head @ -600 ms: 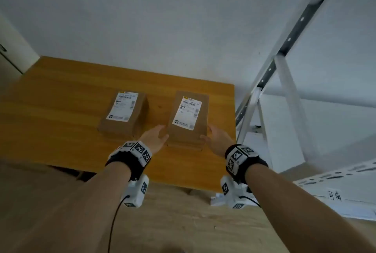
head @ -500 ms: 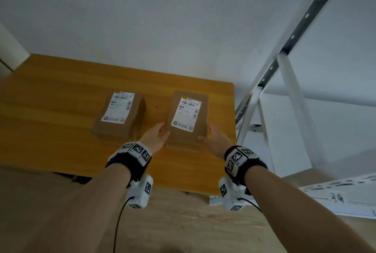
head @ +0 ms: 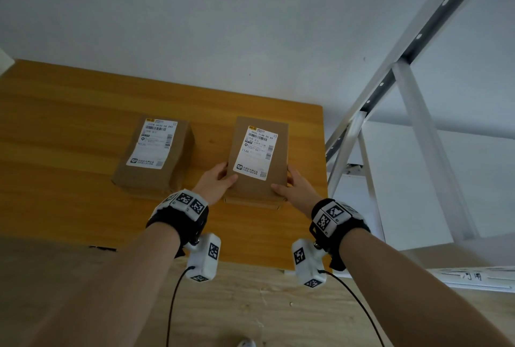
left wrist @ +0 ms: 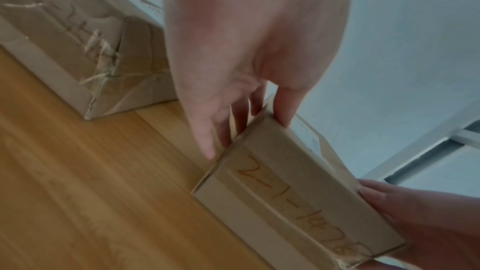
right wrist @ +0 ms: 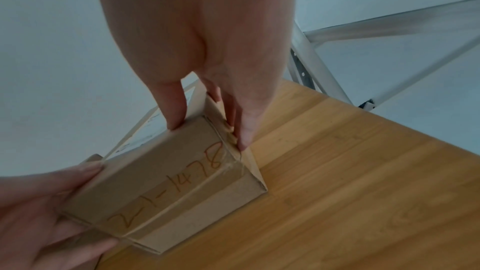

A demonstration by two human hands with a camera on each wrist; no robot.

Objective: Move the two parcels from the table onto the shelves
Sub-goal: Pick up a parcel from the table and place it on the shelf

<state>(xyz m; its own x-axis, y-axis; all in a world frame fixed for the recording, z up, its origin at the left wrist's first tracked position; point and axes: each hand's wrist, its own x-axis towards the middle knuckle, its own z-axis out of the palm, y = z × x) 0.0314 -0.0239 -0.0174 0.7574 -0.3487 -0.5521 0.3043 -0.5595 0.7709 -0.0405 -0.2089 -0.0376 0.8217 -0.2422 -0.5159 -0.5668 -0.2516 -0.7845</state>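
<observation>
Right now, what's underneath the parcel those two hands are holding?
The wooden table lies under the right parcel. Its near end looks slightly raised; left hand and right hand grip it. The parcel covers whatever is beneath it.

Left hand (left wrist: 249, 52) thumb atop, fingers (left wrist: 205, 139) on side of parcel (left wrist: 298, 198); right hand (left wrist: 426, 223) opposite.

Both forearms reached forward, wrists banded. Left hand (head: 213, 183) and right hand (head: 296, 187) clamped opposite sides of one parcel (head: 257, 176), thumbs on top, fingers down its sides.
</observation>
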